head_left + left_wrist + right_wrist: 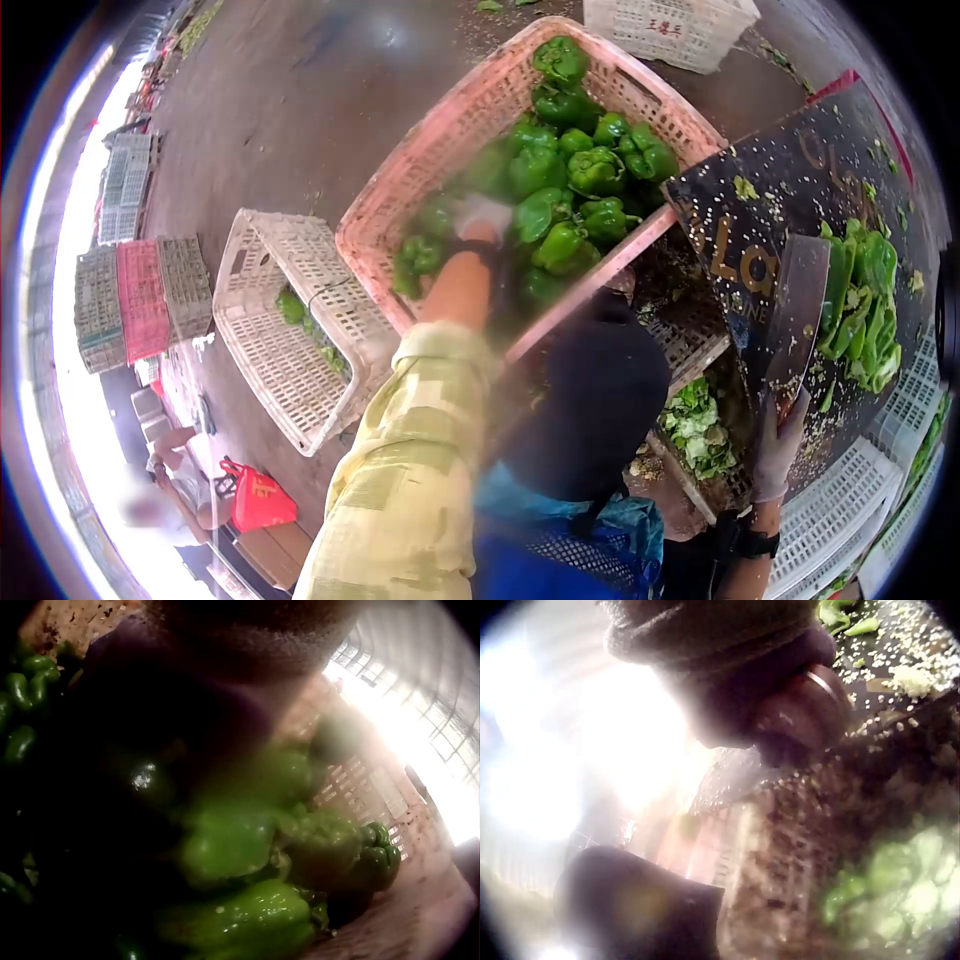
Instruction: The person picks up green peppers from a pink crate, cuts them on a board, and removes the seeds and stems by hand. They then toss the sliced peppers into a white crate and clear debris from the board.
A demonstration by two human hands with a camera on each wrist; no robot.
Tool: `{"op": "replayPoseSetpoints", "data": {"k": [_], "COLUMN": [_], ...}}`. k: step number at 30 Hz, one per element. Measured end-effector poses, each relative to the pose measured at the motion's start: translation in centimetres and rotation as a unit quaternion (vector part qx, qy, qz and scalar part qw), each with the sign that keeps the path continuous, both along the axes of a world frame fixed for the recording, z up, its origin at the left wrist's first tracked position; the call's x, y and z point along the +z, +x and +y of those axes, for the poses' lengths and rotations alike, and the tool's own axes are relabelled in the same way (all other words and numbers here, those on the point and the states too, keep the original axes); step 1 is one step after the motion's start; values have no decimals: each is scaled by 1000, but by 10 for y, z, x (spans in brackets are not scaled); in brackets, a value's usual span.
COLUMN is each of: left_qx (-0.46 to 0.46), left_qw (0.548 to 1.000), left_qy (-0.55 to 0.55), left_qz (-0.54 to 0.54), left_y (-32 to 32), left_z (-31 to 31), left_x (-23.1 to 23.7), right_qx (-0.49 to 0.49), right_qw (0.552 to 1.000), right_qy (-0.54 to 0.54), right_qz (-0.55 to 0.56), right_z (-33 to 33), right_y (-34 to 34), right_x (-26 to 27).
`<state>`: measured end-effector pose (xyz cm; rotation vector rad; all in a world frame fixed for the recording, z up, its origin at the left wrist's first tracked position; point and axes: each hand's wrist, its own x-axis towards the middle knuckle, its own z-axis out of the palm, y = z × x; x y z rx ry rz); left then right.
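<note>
My left hand (482,215), blurred and in a pale glove, reaches down among whole green bell peppers (597,172) in a pinkish plastic crate (400,165). Its fingers are hidden; I cannot tell whether they hold a pepper. Dark shadow covers much of the left wrist view, where bell peppers (247,911) show close below the hand. On the right, my gloved right hand (780,445) grips the handle of a broad-bladed knife (800,310). The blade lies over a dark board (735,205) strewn with white seeds. Beside it is a pile of cut green peppers (868,300).
Below the board, a crate (690,345) and pale green scraps (700,430) sit near my legs. A tipped white crate (290,370) is at left, another white crate (675,30) at the top. A person sits at lower left near a red bag (258,498). Stacked crates (145,300) stand farther off.
</note>
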<state>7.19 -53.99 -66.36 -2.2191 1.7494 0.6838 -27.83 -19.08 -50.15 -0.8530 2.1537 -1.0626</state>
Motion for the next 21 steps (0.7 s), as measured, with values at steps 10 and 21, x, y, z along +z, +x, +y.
{"op": "replayPoseSetpoints", "data": {"k": [10, 21], "left_qx": [-372, -421], "left_qw": [905, 706], "left_qy": [-113, -205], "left_qz": [174, 532], "left_y": [69, -42], "left_z": [29, 43], "left_x": [75, 209], "right_qx": [32, 75], "right_qw": [998, 980], "right_qy": [-33, 13], "right_qz": [39, 183], "right_z": [5, 32], "right_y": [3, -5], "right_x": [-5, 27]}}
